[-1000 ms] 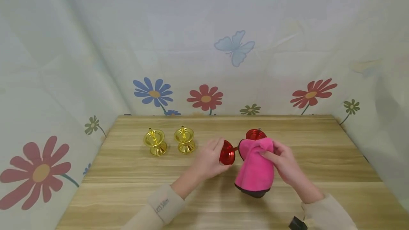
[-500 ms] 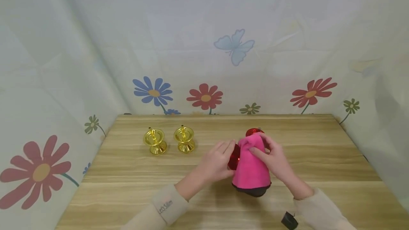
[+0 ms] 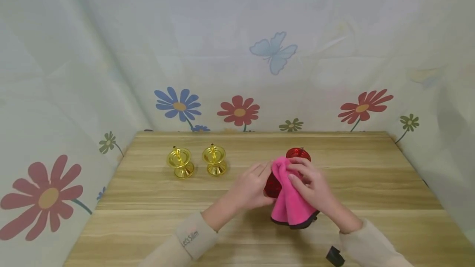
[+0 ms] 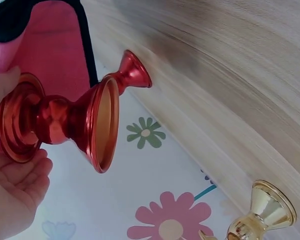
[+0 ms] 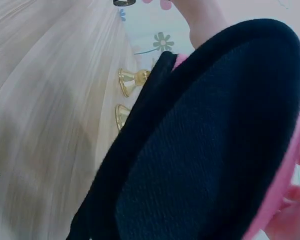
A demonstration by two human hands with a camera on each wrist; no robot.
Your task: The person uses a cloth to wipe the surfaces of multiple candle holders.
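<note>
My left hand [image 3: 252, 186] holds a shiny red candle holder [image 4: 55, 120] by the rim of its dish, thumb on one side and fingers on the other. The holder lies tipped sideways, its hollow base facing away from the hand in the left wrist view. A pink cloth [image 3: 291, 201] with a black edge hangs from my right hand [image 3: 311, 184], which pinches it at the top, against the red holder's dish side. The cloth's dark underside [image 5: 205, 140] fills much of the right wrist view. Cloth and fingers hide the holder's spike.
A second red candle holder [image 3: 298, 153] stands just behind the right hand. Two gold candle holders, one farther left [image 3: 180, 162] and one nearer [image 3: 215, 160], stand upright on the wooden table [image 3: 156, 217]. A flower-printed curtain [image 3: 208, 61] rises behind the table.
The left hand has brought the red candle holder slightly right, up against the cloth. The right hand has shifted left, and its fingers have moved over the cloth, bunching its folds.
</note>
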